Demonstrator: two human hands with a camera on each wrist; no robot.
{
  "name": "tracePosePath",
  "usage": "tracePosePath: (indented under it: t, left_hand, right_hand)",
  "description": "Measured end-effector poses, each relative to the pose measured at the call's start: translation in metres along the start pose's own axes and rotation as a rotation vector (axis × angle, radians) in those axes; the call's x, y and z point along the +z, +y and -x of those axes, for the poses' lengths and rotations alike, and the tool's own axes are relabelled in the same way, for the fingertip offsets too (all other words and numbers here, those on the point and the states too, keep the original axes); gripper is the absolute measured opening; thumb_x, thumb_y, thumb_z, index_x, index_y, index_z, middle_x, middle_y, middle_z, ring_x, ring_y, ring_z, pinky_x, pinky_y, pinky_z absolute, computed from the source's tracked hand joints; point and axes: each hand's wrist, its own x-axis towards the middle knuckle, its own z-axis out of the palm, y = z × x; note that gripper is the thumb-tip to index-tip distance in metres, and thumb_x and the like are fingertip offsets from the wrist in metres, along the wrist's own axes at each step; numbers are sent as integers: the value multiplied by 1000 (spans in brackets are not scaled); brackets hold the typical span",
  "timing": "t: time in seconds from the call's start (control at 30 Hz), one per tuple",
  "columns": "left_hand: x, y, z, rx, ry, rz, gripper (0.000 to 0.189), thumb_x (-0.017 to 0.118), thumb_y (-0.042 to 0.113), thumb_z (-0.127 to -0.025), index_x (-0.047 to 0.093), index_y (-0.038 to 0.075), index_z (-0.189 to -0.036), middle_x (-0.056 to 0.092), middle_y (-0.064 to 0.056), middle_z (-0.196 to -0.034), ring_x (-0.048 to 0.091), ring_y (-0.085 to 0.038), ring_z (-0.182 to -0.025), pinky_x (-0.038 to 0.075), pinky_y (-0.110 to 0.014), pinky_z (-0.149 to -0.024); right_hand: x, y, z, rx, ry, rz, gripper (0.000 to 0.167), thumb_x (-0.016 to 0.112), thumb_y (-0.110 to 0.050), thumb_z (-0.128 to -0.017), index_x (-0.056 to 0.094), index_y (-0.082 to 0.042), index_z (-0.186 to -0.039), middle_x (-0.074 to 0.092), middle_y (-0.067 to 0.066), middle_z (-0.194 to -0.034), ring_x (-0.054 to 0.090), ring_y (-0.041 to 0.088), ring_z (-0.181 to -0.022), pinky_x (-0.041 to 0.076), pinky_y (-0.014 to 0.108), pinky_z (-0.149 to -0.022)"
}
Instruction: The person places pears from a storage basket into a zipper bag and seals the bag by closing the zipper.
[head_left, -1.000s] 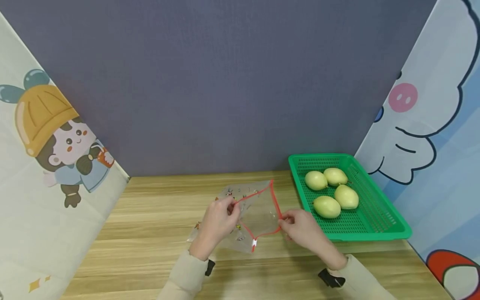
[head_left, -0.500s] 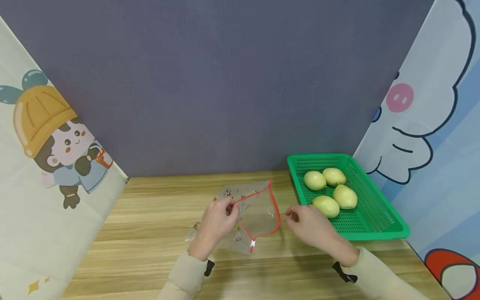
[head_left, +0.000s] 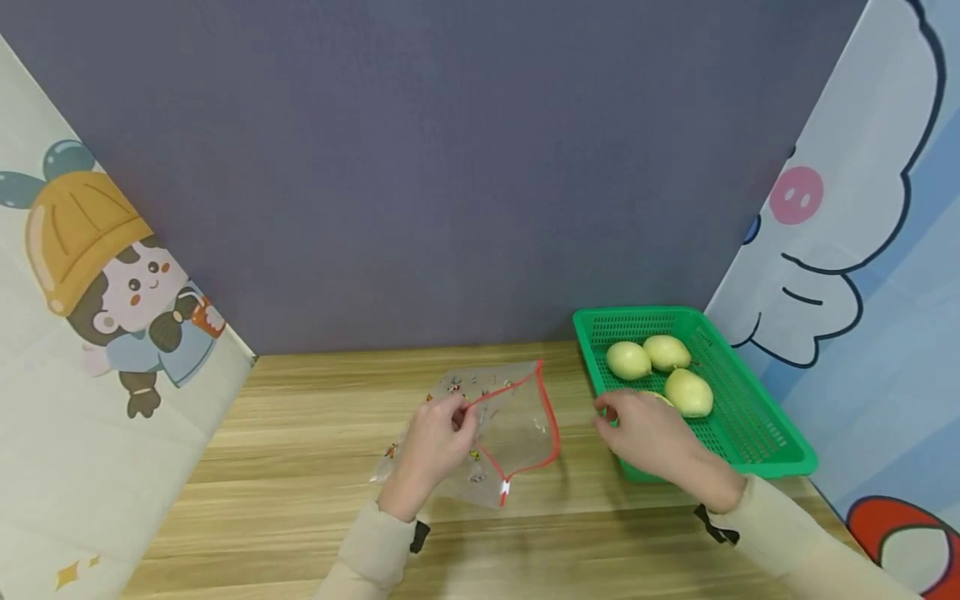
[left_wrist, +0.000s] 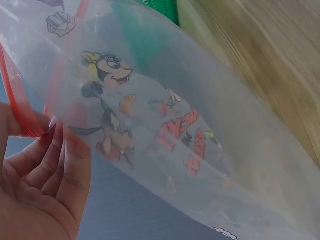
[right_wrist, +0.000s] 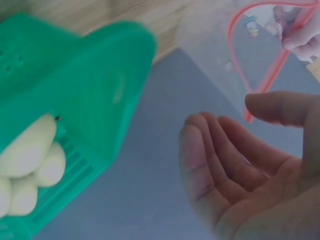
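Note:
A clear zip bag [head_left: 517, 433] with a red zip edge and cartoon prints stands with its mouth spread toward the right. My left hand [head_left: 438, 450] pinches the red edge between thumb and fingers, as the left wrist view confirms on the bag [left_wrist: 150, 110]. A white slider [head_left: 506, 487] sits at the near end of the zip. My right hand [head_left: 656, 437] is over the left side of a green basket [head_left: 738, 433], holding nothing. In the right wrist view its fingers [right_wrist: 195, 155] are loosely bent, apart from the thumb. Several pale yellow pears [head_left: 688, 393] lie in the basket, one mostly hidden behind that hand.
The wooden table [head_left: 300, 450] carries both bag and basket. A grey-blue panel [head_left: 420, 183] rises behind it. Cartoon-printed sheets flank the table at left [head_left: 82, 400] and right [head_left: 900, 375].
My right hand has let go of the bag's red edge and moved right to the basket. The left hand has kept its grip, and the bag's mouth remains spread.

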Motion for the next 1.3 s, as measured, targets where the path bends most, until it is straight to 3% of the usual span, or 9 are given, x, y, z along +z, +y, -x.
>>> tracePosePath:
  t: [0.1,0.33,0.63,1.0,1.3]
  left_hand:
    - [0,0,0,5,4,-1,17,65,5,-92,67,11,-76,61,8,-67,52,-1,-56,48,-19,-52]
    - [-1,1,-1,5,1,13,17,65,6,-93,68,11,-77,60,8,-68,52,-2,-56,48,-20,-52]
    - [0,0,-1,21,9,-1,16,65,5,-92,68,10,-78,60,9,-67,51,-2,-56,48,-19,-51]
    - [-1,1,0,28,8,0,17,64,5,-92,67,11,-77,59,9,-66,50,-1,-54,47,-19,-50]
    - [0,0,1,26,20,-7,17,64,5,-92,68,11,-76,60,9,-66,50,-1,-55,47,-19,-52]
  right_hand:
    - [-3,8,-1,-3,3,36,19,68,-18,-94,74,-6,-108,72,8,-105,68,24,-91,58,45,-71]
    - [-8,26,-7,-2,32,124,35,72,-23,-91,70,-1,-118,67,18,-117,64,38,-106,57,50,-72]
    - [-12,47,-16,2,30,192,49,73,-28,-90,63,3,-125,61,25,-117,60,41,-98,53,53,-73]
    - [-7,70,-29,76,-65,140,59,72,-32,-90,56,3,-135,53,32,-128,55,48,-106,52,58,-75]
    - [-1,93,-44,106,-101,125,66,73,-36,-90,52,4,-138,50,33,-129,53,50,-109,53,55,-67]
